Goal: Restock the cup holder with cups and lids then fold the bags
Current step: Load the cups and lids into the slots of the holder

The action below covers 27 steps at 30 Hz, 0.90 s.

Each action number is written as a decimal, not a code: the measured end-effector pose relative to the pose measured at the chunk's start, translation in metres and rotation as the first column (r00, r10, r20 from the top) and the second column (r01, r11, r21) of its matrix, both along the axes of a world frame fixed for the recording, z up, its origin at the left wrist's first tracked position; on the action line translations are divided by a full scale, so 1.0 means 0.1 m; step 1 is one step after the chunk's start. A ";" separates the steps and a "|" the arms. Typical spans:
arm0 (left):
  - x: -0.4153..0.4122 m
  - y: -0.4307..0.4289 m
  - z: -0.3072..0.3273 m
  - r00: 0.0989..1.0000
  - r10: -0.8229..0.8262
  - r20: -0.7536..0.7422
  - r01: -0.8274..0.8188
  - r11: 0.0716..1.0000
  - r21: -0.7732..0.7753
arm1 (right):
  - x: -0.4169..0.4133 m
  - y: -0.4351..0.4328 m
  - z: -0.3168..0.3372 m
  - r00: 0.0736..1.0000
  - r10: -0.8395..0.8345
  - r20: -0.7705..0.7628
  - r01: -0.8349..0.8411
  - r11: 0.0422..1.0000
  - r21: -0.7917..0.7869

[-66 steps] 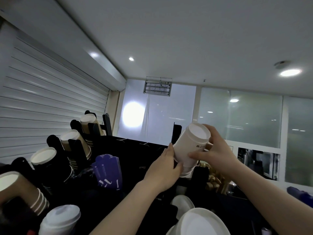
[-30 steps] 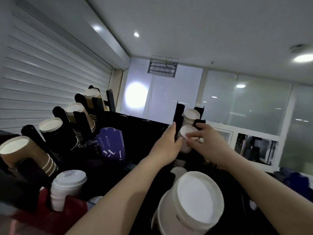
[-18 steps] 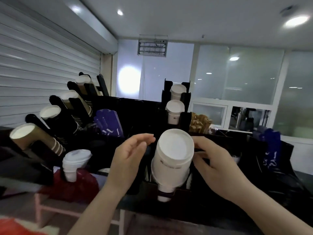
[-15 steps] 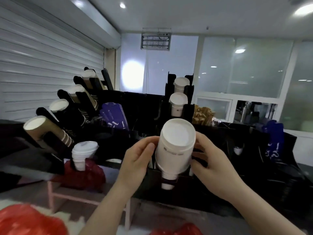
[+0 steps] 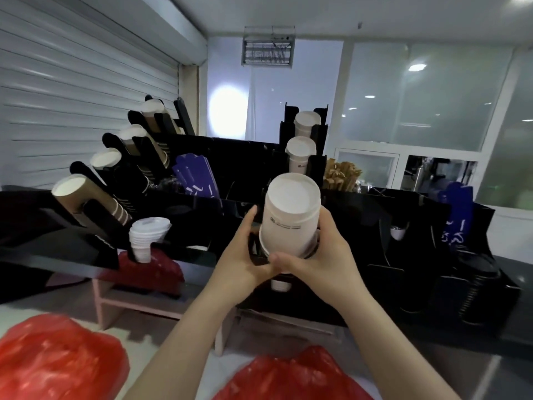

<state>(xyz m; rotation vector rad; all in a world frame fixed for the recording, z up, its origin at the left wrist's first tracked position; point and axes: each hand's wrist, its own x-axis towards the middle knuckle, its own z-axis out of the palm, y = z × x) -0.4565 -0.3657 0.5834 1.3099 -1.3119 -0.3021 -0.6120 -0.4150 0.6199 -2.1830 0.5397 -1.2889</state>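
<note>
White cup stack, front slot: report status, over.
Both gripping: left hand, right hand on white cup stack, lower end. Stack tilted, lower end in black cup holder. Red plastic bags in foreground, clear of hands.

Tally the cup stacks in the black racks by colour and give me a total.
White cup stacks: 3 (the left hand and right hand grip the nearest one)
Brown cup stacks: 3
Black cup stacks: 1
Total: 7
</note>
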 end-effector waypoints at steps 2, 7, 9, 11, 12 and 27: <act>-0.02 -0.03 -0.04 0.996 0.054 -0.070 -0.055 0.998 -0.021 | 0.07 0.01 0.00 1.000 -0.022 0.017 0.022 1.000 -0.001; -0.05 0.02 -0.09 0.997 0.063 -0.053 -0.066 0.996 -0.055 | 0.09 -0.01 -0.06 0.993 -0.100 0.063 0.101 0.995 -0.008; -0.01 0.02 -0.09 0.996 0.032 -0.078 -0.035 0.998 -0.042 | 0.07 -0.03 -0.04 0.992 -0.121 0.047 0.121 0.993 -0.005; 0.04 0.02 -0.08 0.997 0.045 -0.067 -0.047 0.999 -0.020 | 0.04 -0.05 0.01 0.994 -0.109 0.014 0.109 0.994 -0.003; 0.05 0.02 -0.07 0.997 0.056 -0.051 -0.057 0.998 -0.014 | 0.01 -0.06 0.05 0.996 -0.093 -0.006 0.093 0.996 -0.007; 0.11 0.01 -0.06 0.999 -0.045 -0.006 0.045 0.998 -0.037 | -0.09 0.00 0.46 0.982 0.079 0.173 -0.080 0.997 -0.001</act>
